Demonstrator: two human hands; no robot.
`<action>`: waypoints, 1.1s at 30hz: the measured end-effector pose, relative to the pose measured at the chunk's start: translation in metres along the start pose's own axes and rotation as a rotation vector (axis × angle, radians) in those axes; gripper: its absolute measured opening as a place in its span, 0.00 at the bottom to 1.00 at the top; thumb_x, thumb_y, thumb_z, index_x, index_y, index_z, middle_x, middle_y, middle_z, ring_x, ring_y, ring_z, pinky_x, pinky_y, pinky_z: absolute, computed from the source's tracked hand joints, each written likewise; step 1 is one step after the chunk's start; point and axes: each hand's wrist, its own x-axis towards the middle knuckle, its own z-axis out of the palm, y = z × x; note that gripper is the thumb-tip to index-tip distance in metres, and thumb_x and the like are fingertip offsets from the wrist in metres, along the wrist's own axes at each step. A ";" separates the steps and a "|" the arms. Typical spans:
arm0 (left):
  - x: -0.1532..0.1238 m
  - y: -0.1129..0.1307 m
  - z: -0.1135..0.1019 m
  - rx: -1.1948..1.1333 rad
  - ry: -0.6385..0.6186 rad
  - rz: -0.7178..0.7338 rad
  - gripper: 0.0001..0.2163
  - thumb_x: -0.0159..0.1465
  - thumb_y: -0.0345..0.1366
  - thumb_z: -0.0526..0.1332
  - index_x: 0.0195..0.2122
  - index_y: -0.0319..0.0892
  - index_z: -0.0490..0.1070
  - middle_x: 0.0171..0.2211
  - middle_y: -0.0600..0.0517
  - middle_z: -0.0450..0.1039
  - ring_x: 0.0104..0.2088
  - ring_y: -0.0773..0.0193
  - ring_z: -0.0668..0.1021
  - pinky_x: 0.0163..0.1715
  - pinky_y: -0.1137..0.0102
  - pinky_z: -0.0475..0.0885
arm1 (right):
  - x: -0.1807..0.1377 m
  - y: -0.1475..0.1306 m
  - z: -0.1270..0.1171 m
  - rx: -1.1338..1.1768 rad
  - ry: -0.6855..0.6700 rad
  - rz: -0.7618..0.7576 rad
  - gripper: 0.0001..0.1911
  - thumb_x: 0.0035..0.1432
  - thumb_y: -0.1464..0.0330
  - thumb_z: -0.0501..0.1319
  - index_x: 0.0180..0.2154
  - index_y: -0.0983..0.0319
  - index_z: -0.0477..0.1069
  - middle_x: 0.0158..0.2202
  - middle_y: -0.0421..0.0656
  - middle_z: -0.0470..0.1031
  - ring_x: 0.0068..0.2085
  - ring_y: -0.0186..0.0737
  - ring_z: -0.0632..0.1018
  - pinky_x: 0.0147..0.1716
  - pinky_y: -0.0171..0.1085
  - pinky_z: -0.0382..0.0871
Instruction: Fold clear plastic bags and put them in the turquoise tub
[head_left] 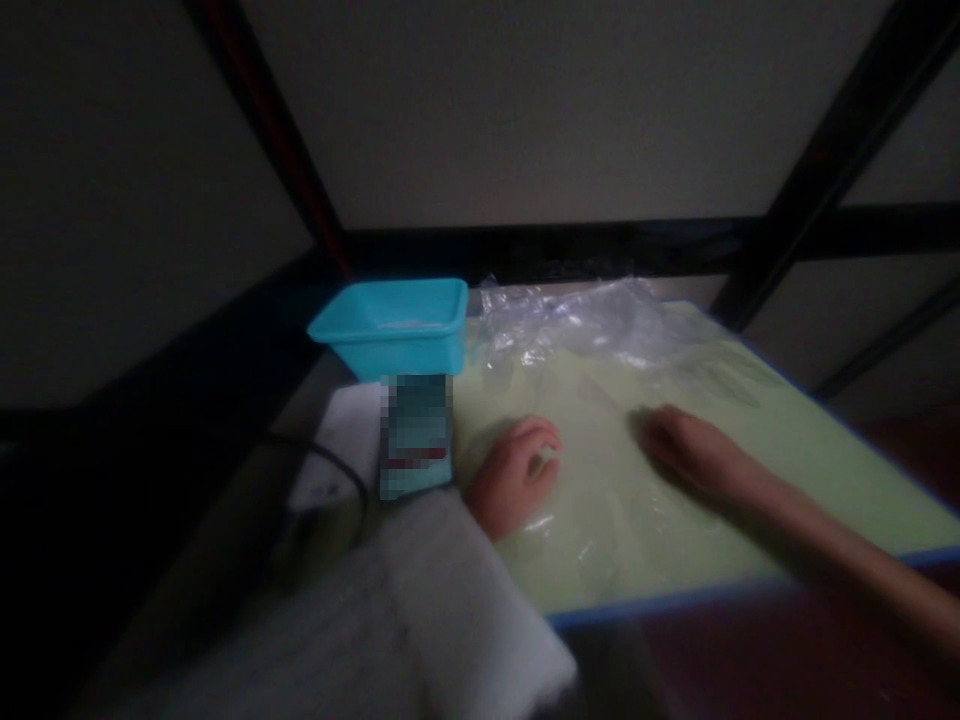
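My left hand (516, 470) rests on the pale green mat (825, 450), its fingers curled in a loose pinch over thin clear plastic film (592, 520). What the fingers hold is too blurred to name. My right hand (686, 447) lies flat on the same film to the right, fingers stretched toward the left hand. A white sleeve (420, 610) covers my left forearm.
A turquoise plastic tub (394, 325) stands at the mat's far left corner, above a blurred-out card (416, 435). Crumpled clear plastic bags (585, 320) are heaped at the far edge. A white device (341, 450) with a black cable (330, 460) lies at left. Dark frame bars surround the table.
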 end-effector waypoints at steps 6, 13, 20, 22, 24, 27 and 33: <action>0.000 0.000 0.000 -0.006 -0.001 0.008 0.08 0.55 0.21 0.56 0.31 0.41 0.69 0.39 0.49 0.72 0.42 0.62 0.75 0.39 0.69 0.72 | 0.002 -0.012 -0.007 0.203 -0.007 0.007 0.11 0.59 0.62 0.50 0.28 0.61 0.64 0.28 0.47 0.70 0.27 0.40 0.70 0.26 0.39 0.63; 0.000 -0.002 0.000 0.009 -0.001 0.029 0.08 0.55 0.21 0.56 0.31 0.40 0.69 0.38 0.49 0.72 0.41 0.63 0.75 0.39 0.70 0.72 | -0.004 -0.013 -0.019 0.034 0.014 0.109 0.13 0.60 0.60 0.51 0.30 0.62 0.65 0.30 0.47 0.71 0.28 0.39 0.71 0.25 0.36 0.61; 0.001 -0.002 0.001 -0.009 -0.015 0.032 0.08 0.54 0.21 0.56 0.31 0.40 0.69 0.38 0.48 0.72 0.41 0.62 0.75 0.39 0.69 0.71 | -0.004 -0.024 -0.001 -0.342 -0.074 0.098 0.11 0.61 0.69 0.47 0.35 0.66 0.66 0.34 0.53 0.71 0.32 0.43 0.72 0.31 0.39 0.62; 0.001 -0.002 0.001 -0.004 -0.011 0.029 0.08 0.54 0.21 0.56 0.31 0.39 0.69 0.38 0.48 0.71 0.41 0.61 0.75 0.39 0.68 0.71 | -0.002 -0.026 0.003 -0.329 -0.059 0.078 0.10 0.60 0.71 0.47 0.36 0.66 0.66 0.34 0.54 0.71 0.33 0.45 0.72 0.32 0.41 0.62; 0.001 -0.003 0.001 0.002 -0.011 0.030 0.08 0.54 0.21 0.56 0.31 0.39 0.69 0.38 0.48 0.71 0.41 0.61 0.74 0.39 0.68 0.71 | -0.001 -0.025 0.003 -0.223 -0.032 0.047 0.09 0.59 0.71 0.48 0.34 0.65 0.66 0.33 0.54 0.71 0.32 0.45 0.72 0.31 0.41 0.62; 0.000 -0.004 0.001 -0.001 -0.013 0.033 0.08 0.55 0.21 0.56 0.31 0.39 0.69 0.38 0.48 0.71 0.41 0.61 0.74 0.39 0.68 0.71 | -0.001 -0.021 -0.005 -0.020 -0.015 0.021 0.09 0.59 0.67 0.48 0.30 0.62 0.63 0.30 0.50 0.71 0.29 0.42 0.70 0.29 0.40 0.63; 0.001 -0.004 0.001 -0.012 -0.010 0.034 0.08 0.54 0.21 0.56 0.32 0.40 0.69 0.39 0.48 0.71 0.41 0.62 0.74 0.37 0.70 0.71 | 0.000 -0.026 -0.011 0.790 0.049 0.156 0.12 0.59 0.58 0.52 0.30 0.59 0.59 0.27 0.42 0.71 0.26 0.37 0.72 0.24 0.36 0.62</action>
